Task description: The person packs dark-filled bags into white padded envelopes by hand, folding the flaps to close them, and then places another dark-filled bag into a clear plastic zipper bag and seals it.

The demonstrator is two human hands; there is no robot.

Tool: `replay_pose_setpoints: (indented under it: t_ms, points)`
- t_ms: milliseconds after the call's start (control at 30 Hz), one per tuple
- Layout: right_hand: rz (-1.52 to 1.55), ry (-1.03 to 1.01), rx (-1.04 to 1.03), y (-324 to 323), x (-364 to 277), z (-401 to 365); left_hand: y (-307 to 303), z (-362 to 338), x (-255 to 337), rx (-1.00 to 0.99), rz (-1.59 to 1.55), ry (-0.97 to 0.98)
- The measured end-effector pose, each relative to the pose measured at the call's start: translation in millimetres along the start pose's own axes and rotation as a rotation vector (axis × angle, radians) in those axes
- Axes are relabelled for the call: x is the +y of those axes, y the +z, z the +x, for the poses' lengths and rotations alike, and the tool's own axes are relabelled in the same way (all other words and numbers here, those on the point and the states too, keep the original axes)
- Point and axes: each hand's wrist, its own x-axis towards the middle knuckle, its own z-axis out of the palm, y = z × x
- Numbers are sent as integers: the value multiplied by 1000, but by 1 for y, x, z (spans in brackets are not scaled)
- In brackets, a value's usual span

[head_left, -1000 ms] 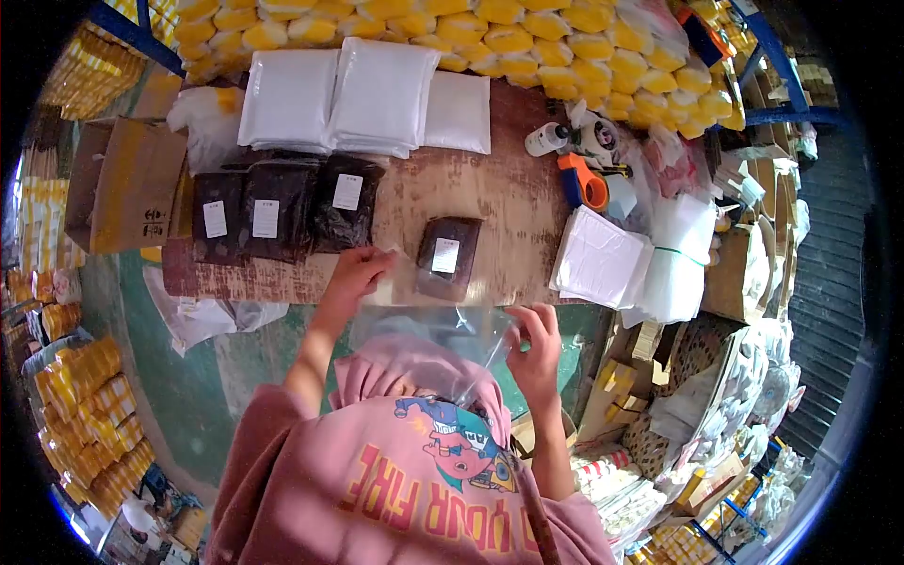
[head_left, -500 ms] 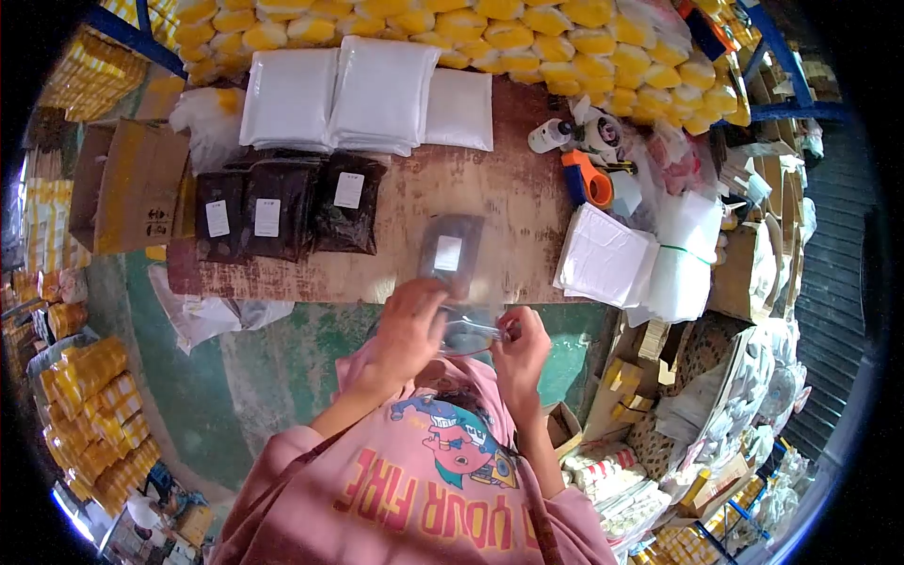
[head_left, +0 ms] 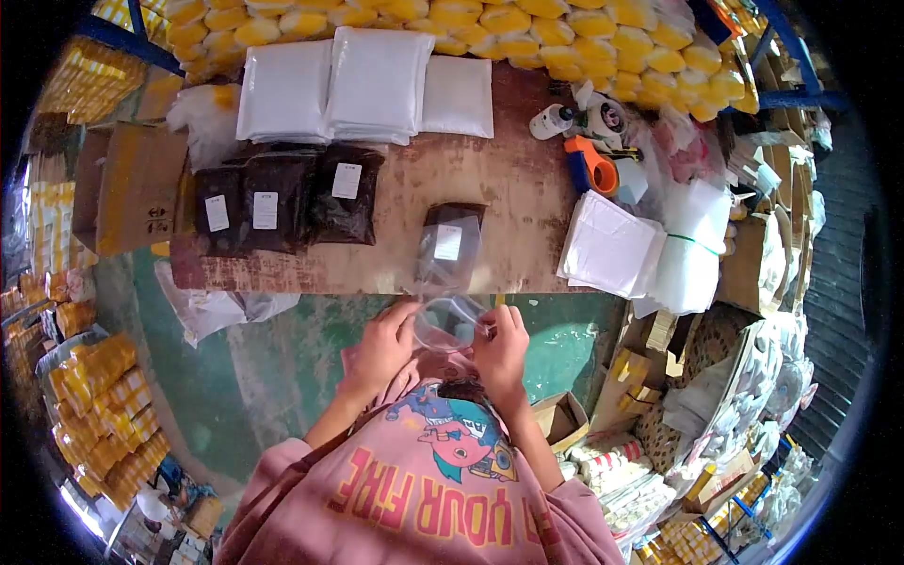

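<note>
A clear plastic bag (head_left: 446, 322) hangs over the table's front edge, its mouth spread into a round opening. My left hand (head_left: 384, 345) pinches the left side of that mouth, and my right hand (head_left: 502, 350) grips the right side. On the table just beyond, a dark packet (head_left: 463, 218) with a white label lies at the front edge; the bag's clear film overlaps its lower part in this view. Left of it sit several similar dark labelled packets (head_left: 345, 209) in a row.
White padded packs (head_left: 379, 85) are stacked behind the dark packets on the table (head_left: 527, 207). Flat white bags (head_left: 610, 247), an orange tape dispenser (head_left: 591, 168) and a small bottle (head_left: 551, 121) lie at right. A cardboard box (head_left: 141, 188) stands left; yellow-and-white bundles (head_left: 377, 13) line the back.
Both hands have drawn slightly towards me and apart at the bag. Its mouth has widened into a round opening, and my left hand has moved down off the packet's lower edge.
</note>
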Motion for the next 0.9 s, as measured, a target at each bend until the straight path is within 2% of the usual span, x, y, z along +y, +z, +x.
replay_pose_setpoints:
  t_ms: [67, 167, 200, 300, 400, 500, 533, 667, 767, 867, 900]
  points:
    - [46, -2, -26, -3, 8, -2, -10, 0, -5, -33, 209, 38]
    - [52, -5, -124, -6, 12, -14, -13, -6, -22, -45, 170, -157]
    - [37, -58, -132, -6, 10, -17, -7, -11, -45, 13, 240, -121]
    - [-6, -60, -175, 8, 15, -31, -13, -8, -34, 24, 9, -278]
    - [11, -65, -222, 11, 12, -35, -10, -16, -61, 35, -461, -534]
    - [-29, -69, -260, 10, 5, -38, -8, -25, -79, 158, 221, -184]
    - [-59, -60, -299, 9, 3, -38, -8, -26, -75, 105, 416, -128]
    - [-48, -42, -314, 12, 1, -36, -5, -24, -76, 49, 483, -104]
    - [-10, -90, -291, 18, 16, -23, -9, -6, -64, -6, 293, -144]
    - [-48, -194, -235, 3, 21, 24, -17, 55, -40, -169, 260, 11]
    - [-78, -109, -281, -12, 16, 52, -21, 82, -14, -65, 184, 173]
